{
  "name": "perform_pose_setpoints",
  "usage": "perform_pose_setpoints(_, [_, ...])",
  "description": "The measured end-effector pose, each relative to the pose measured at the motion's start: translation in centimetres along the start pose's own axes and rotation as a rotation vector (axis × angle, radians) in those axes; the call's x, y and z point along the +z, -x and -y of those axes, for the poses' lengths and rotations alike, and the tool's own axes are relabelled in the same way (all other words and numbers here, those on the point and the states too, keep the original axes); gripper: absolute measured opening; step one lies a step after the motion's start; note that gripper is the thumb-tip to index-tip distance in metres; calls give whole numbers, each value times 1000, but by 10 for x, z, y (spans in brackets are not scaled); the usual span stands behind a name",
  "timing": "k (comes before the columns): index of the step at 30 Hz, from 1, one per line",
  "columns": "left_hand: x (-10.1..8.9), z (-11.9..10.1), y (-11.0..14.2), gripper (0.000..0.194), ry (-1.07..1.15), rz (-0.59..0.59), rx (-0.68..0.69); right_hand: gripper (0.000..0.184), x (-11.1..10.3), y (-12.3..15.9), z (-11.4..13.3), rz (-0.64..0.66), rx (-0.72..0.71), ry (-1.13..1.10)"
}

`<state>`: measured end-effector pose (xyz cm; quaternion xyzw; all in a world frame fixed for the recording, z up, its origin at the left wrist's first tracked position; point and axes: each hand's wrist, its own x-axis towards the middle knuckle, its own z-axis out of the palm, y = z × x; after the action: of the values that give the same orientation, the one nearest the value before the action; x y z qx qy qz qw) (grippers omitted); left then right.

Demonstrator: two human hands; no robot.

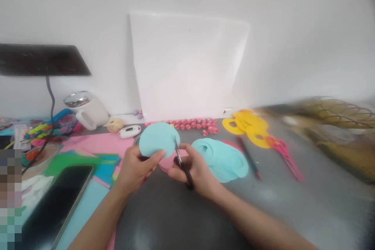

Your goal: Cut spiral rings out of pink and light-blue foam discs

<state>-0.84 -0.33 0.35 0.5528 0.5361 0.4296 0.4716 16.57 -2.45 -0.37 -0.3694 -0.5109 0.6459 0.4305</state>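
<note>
My left hand pinches a light blue paper circle by its lower edge, thumb on the front face. In my right hand is a pair of black-handled scissors, fingers through the loops. Their blades meet the circle's right side. Below the circle, partly hidden by my hands, lie pink paper circles. Just right of my right hand is a pile of light blue paper rings and spirals. Rows of small rolled pink paper pieces sit behind the circle.
Yellow paper rings, a dark pencil and pink scissors lie to the right. On the left are a phone, coloured paper sheets and a white mug. A white board leans against the wall.
</note>
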Motion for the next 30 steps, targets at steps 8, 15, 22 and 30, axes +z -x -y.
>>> perform_pose_setpoints(8, [1,-3,1,41,48,91,0,49,2,0,-6,-18,22,21])
perform_pose_setpoints(15, [1,-1,0,43,-12,46,-14,59,3,-2,-5,11,-3,-34])
perform_pose_setpoints(22, [1,-2,0,41,-34,51,-15,61,1,-3,-5,-10,-5,-17])
perform_pose_setpoints(30, [1,-2,-1,40,-43,17,-10,57,2,-1,0,5,0,-17])
